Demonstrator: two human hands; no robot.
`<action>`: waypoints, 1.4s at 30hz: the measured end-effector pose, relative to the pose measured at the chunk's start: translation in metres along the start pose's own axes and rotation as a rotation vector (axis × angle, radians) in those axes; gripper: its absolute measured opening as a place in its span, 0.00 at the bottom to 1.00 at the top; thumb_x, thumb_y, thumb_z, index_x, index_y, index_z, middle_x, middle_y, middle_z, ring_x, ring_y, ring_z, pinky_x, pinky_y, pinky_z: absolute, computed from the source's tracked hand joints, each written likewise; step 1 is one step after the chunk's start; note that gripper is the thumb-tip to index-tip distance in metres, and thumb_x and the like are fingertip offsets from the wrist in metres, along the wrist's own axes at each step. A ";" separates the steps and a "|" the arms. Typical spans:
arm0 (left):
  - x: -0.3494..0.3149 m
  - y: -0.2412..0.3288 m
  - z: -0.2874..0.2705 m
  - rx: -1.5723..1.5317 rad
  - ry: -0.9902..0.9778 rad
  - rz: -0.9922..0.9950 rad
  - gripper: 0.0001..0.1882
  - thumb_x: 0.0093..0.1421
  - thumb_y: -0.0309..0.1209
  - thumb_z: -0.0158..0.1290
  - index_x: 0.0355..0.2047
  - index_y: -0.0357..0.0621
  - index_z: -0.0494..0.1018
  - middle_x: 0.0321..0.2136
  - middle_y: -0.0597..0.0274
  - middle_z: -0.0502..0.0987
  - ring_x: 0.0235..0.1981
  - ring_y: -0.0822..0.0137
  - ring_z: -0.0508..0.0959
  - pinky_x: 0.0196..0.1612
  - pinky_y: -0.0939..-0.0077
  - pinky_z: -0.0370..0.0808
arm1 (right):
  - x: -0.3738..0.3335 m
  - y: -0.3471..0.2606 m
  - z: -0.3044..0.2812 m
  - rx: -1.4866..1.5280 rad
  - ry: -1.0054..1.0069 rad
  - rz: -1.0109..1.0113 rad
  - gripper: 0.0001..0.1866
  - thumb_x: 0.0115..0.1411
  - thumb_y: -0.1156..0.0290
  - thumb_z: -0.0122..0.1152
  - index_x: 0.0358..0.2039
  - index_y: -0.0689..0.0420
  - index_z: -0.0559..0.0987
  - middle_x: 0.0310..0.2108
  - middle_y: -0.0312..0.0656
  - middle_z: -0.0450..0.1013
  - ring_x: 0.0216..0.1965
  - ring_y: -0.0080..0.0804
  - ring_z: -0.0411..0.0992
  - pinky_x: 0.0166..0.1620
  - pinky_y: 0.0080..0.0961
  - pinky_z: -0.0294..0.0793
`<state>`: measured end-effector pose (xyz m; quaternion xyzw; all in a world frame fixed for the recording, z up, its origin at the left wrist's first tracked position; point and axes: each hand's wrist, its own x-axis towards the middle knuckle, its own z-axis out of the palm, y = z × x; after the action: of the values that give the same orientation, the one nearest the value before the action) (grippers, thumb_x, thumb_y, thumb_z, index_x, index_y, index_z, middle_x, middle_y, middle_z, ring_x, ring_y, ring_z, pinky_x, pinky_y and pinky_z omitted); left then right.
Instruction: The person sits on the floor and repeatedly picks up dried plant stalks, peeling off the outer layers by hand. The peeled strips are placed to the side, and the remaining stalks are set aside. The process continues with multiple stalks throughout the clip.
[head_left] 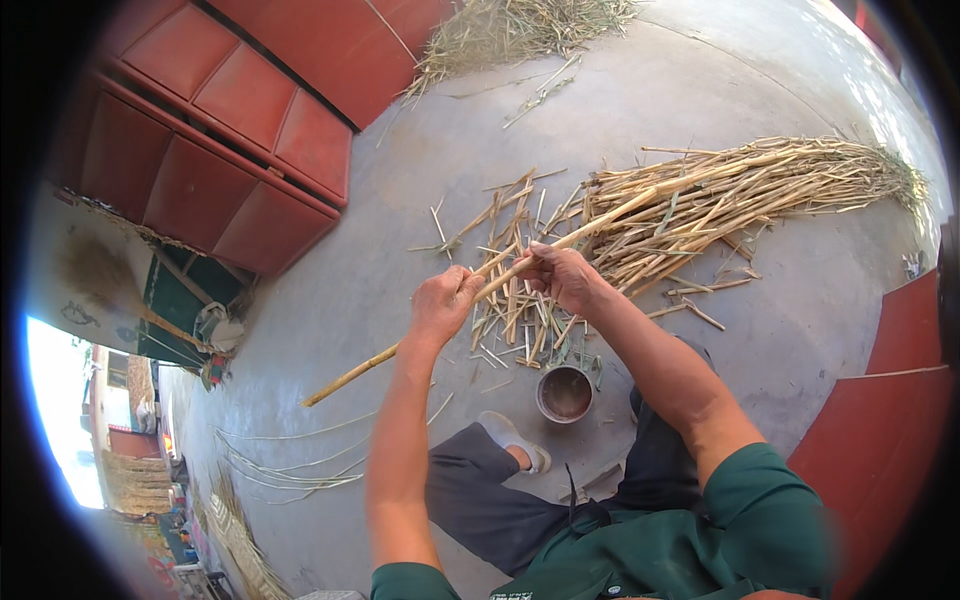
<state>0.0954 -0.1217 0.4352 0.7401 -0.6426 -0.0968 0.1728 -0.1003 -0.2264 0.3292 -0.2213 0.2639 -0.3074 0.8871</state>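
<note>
Both my hands are closed round a long, pale yellow dry stalk [352,375], held at a slant across my front. My left hand [443,303] grips it nearer its lower left end. A short way farther up, my right hand [562,275] pinches it between thumb and fingers. Beyond that hand the stalk runs up to the right, over a big bundle of similar stalks [770,185] lying on the floor. Short broken pieces [515,310] are scattered under and beyond my hands.
A small round bucket [564,420] stands on the concrete floor by my feet. Long thin strips [300,475] lie to the left. Loose straw [520,35] is heaped at the far side, beside red metal doors [200,160]. Another red panel [880,430] stands at right.
</note>
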 end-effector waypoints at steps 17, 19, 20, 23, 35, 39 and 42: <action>0.012 -0.031 -0.033 0.771 0.426 0.297 0.08 0.61 0.34 0.55 0.31 0.44 0.78 0.22 0.64 0.78 0.31 0.58 0.78 0.41 0.62 0.71 | 0.018 -0.029 -0.036 -0.113 0.290 -0.159 0.11 0.68 0.62 0.61 0.38 0.58 0.78 0.35 0.40 0.81 0.34 0.26 0.79 0.30 0.18 0.75; 0.019 -0.013 -0.022 0.732 0.380 0.312 0.09 0.60 0.37 0.58 0.27 0.46 0.76 0.22 0.64 0.77 0.30 0.59 0.77 0.39 0.63 0.70 | 0.017 -0.028 -0.032 -0.111 0.303 -0.160 0.12 0.67 0.62 0.61 0.38 0.59 0.77 0.34 0.41 0.81 0.33 0.27 0.80 0.28 0.18 0.75; 0.021 -0.004 -0.015 0.712 0.358 0.319 0.11 0.59 0.38 0.59 0.26 0.47 0.76 0.22 0.64 0.77 0.30 0.60 0.77 0.38 0.64 0.69 | 0.016 -0.028 -0.030 -0.111 0.313 -0.163 0.13 0.67 0.61 0.61 0.38 0.59 0.77 0.34 0.41 0.81 0.33 0.27 0.81 0.28 0.18 0.75; 0.015 0.017 0.000 0.513 0.307 0.442 0.13 0.57 0.41 0.62 0.23 0.48 0.74 0.21 0.65 0.77 0.28 0.62 0.76 0.36 0.64 0.67 | 0.015 -0.030 -0.025 -0.094 0.317 -0.166 0.14 0.67 0.62 0.62 0.38 0.61 0.77 0.33 0.43 0.81 0.32 0.27 0.81 0.26 0.17 0.75; 0.041 0.020 -0.028 -0.124 0.338 -0.006 0.14 0.56 0.44 0.64 0.30 0.47 0.79 0.22 0.65 0.79 0.28 0.61 0.78 0.40 0.63 0.68 | 0.016 -0.024 -0.023 -0.125 0.270 -0.110 0.13 0.68 0.62 0.60 0.37 0.61 0.78 0.32 0.41 0.80 0.31 0.27 0.81 0.27 0.16 0.77; 0.056 0.004 -0.030 0.658 0.643 0.330 0.17 0.57 0.48 0.61 0.29 0.46 0.79 0.20 0.64 0.79 0.26 0.58 0.78 0.40 0.63 0.68 | 0.009 -0.011 -0.003 -0.148 0.139 -0.086 0.13 0.68 0.62 0.60 0.38 0.61 0.79 0.33 0.42 0.80 0.32 0.27 0.81 0.29 0.16 0.77; 0.042 0.014 -0.009 0.518 0.348 0.368 0.18 0.57 0.48 0.61 0.31 0.46 0.80 0.21 0.59 0.79 0.26 0.57 0.79 0.40 0.61 0.69 | -0.001 -0.002 0.018 -0.191 0.081 -0.063 0.15 0.68 0.59 0.61 0.37 0.59 0.79 0.34 0.41 0.81 0.35 0.25 0.80 0.32 0.17 0.76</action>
<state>0.0924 -0.1634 0.4516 0.6366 -0.7293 0.2294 0.1012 -0.0912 -0.2225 0.3439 -0.3004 0.3207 -0.3174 0.8403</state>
